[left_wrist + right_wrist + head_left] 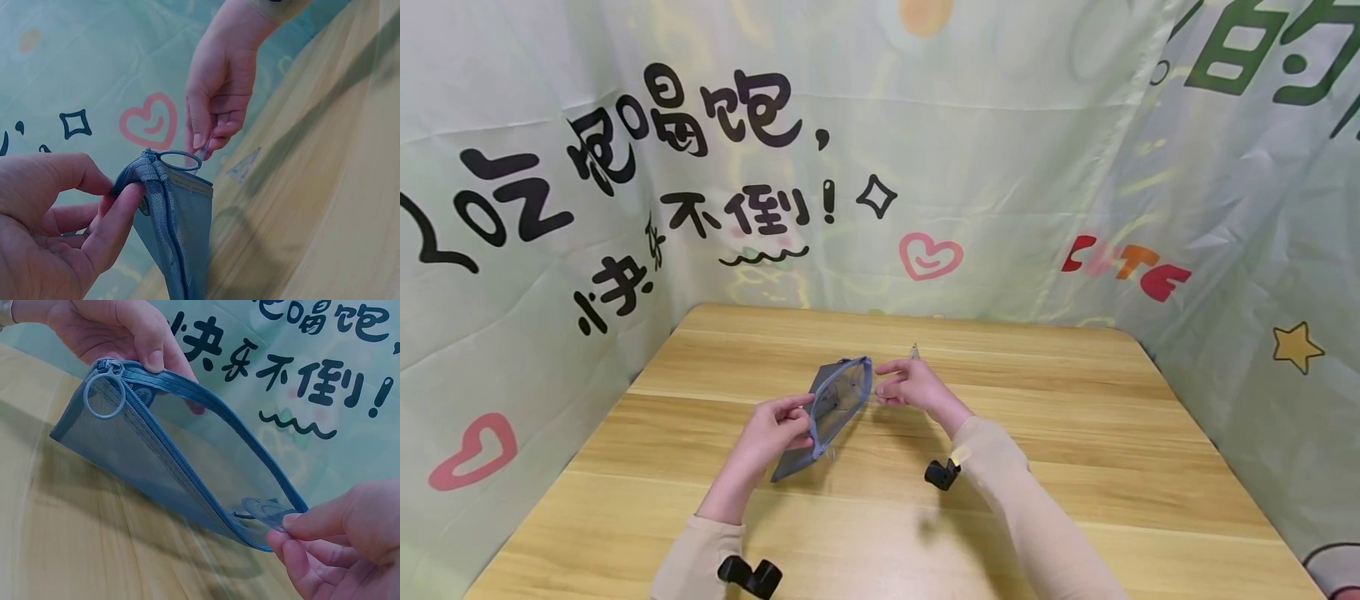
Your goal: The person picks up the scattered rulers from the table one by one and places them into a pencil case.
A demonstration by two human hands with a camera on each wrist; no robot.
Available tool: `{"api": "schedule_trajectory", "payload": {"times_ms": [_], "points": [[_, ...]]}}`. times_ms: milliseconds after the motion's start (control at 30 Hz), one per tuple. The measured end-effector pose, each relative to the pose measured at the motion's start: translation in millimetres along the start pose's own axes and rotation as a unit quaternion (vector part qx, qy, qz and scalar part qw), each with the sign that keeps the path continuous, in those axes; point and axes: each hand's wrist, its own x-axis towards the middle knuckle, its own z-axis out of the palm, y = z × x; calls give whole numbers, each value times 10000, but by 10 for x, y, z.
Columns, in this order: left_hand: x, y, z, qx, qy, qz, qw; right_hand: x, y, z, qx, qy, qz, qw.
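Observation:
A blue see-through zip pouch (842, 400) is held above the table, its zip undone and its mouth spread wide. My left hand (778, 429) pinches the pouch at the end of the zip beside the ring pull (105, 395). At the opposite end of the mouth, my right hand (917, 387) pinches a clear rounded plastic protractor (265, 512) between thumb and fingers. Part of the protractor overlaps the pouch opening in the right wrist view. A clear set square (244, 165) lies on the table beyond the right hand.
The wooden table (1075, 500) has rounded far corners. Printed fabric walls (1000, 167) rise behind it and on both sides. Black wrist cameras (942, 473) are strapped at both sleeves.

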Motion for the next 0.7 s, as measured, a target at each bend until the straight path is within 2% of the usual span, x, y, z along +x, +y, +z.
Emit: {"api": "schedule_trajectory", "payload": {"times_ms": [200, 467, 700], "points": [[8, -4, 2, -22, 9, 5, 10000, 4, -25, 41, 155, 52, -6, 9999], [14, -1, -1, -3, 56, 3, 10000, 21, -39, 80, 44, -15, -24, 10000], [10, 0, -2, 0, 9, 2, 10000, 36, -61, 98, 156, -25, 50, 9999]]}}
